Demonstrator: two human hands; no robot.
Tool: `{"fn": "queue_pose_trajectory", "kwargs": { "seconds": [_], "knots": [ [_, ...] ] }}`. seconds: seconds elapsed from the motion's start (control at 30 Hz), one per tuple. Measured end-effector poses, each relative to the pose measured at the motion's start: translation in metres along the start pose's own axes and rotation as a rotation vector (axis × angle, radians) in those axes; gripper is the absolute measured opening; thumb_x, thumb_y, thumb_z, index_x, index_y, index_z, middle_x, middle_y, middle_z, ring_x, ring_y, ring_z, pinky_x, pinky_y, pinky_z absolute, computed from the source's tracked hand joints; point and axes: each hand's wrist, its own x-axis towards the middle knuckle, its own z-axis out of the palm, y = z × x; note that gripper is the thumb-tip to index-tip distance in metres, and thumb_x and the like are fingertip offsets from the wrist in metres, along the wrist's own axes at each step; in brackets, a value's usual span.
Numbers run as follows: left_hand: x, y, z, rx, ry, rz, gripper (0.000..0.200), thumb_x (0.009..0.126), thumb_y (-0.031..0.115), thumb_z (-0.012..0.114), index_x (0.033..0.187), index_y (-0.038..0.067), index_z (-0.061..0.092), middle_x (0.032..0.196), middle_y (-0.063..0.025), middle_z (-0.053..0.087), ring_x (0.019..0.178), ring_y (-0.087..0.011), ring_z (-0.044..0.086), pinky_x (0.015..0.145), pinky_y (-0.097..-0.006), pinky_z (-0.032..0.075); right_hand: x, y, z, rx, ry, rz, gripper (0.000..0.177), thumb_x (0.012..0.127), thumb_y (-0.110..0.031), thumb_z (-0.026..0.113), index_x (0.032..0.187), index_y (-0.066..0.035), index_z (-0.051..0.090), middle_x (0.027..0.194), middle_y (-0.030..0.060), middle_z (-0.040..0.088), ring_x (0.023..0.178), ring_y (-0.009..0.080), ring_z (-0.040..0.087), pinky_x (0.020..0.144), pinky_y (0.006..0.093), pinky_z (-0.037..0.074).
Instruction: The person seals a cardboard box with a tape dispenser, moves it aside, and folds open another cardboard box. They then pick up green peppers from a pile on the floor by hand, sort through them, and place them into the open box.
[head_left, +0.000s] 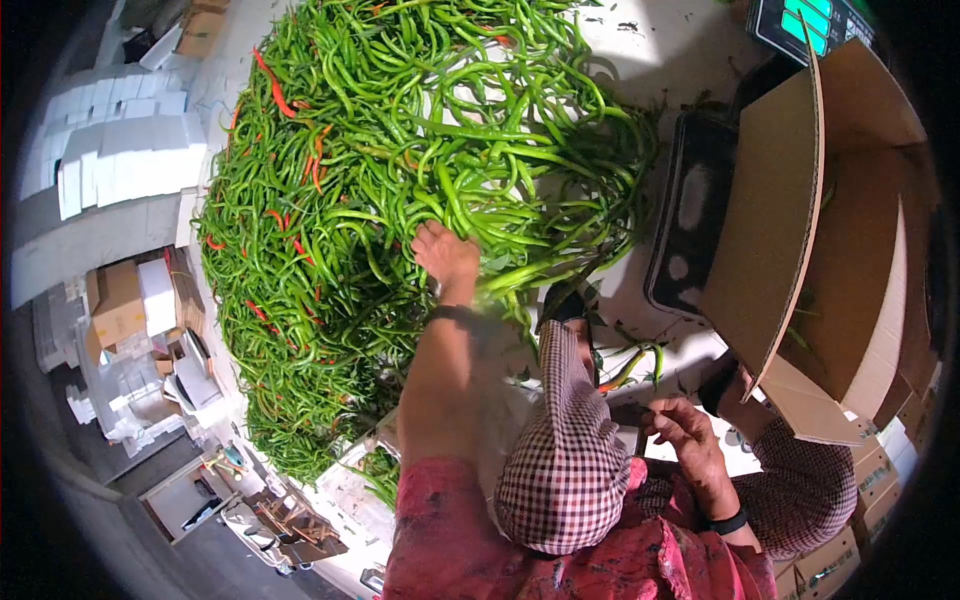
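Observation:
A large heap of long green chili peppers [350, 190], with some red ones among them, spreads in front of me. My left hand [447, 258] lies at the heap, its fingers curled down around green peppers; the fingertips are hidden among them. Peppers just right of this hand are smeared by motion. Closer to my body, my right hand [693, 440] is raised with thumb and fingers bent together. Whatever is between those fingertips is too small to make out. Just beyond them a curved green and red pepper [630, 370] lies on the pale floor.
An open cardboard box [770, 230] stands at the right, beside a black scale platform [692, 215]. A lit green display [808, 22] is at the top right. My checkered trouser legs [560, 480] are between my arms. White stacked boxes [130, 160] stand at the left.

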Motion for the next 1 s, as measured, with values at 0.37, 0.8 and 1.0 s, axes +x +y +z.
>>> {"fn": "queue_pose_trajectory", "kwargs": {
  "seconds": [0.37, 0.8, 1.0],
  "knots": [
    [0.031, -0.004, 0.017, -0.288, -0.204, -0.282, 0.051, 0.075, 0.022, 0.069, 0.115, 0.003, 0.043, 0.099, -0.0227, 0.067, 0.095, -0.038, 0.066, 0.084, -0.0447, 0.053, 0.016, -0.007, 0.009, -0.007, 0.026, 0.068, 0.021, 0.094, -0.016, 0.059, 0.109, -0.001, 0.061, 0.095, 0.0062, 0.068, 0.082, 0.0136, 0.061, 0.073, 0.0264, 0.047],
    [0.019, -0.005, 0.013, -0.471, -0.24, -0.324, 0.05, 0.075, 0.018, 0.069, 0.113, 0.0, 0.042, 0.1, -0.0257, 0.065, 0.098, -0.04, 0.064, 0.087, -0.043, 0.051, 0.021, -0.003, 0.013, 0.004, -0.009, 0.021, 0.023, 0.094, -0.016, 0.06, 0.11, 0.001, 0.06, 0.095, 0.0064, 0.066, 0.081, 0.0139, 0.06, 0.072, 0.0277, 0.05],
    [0.021, -0.002, 0.02, -0.502, -0.179, -0.335, 0.047, 0.076, 0.014, 0.065, 0.116, -0.002, 0.047, 0.103, -0.026, 0.065, 0.099, -0.0408, 0.064, 0.087, -0.0448, 0.05, 0.02, -0.004, 0.014, 0.007, -0.029, -0.016, 0.022, 0.094, -0.013, 0.059, 0.112, -0.001, 0.06, 0.095, 0.0053, 0.064, 0.082, 0.0133, 0.06, 0.07, 0.0274, 0.05]
  ]
}}
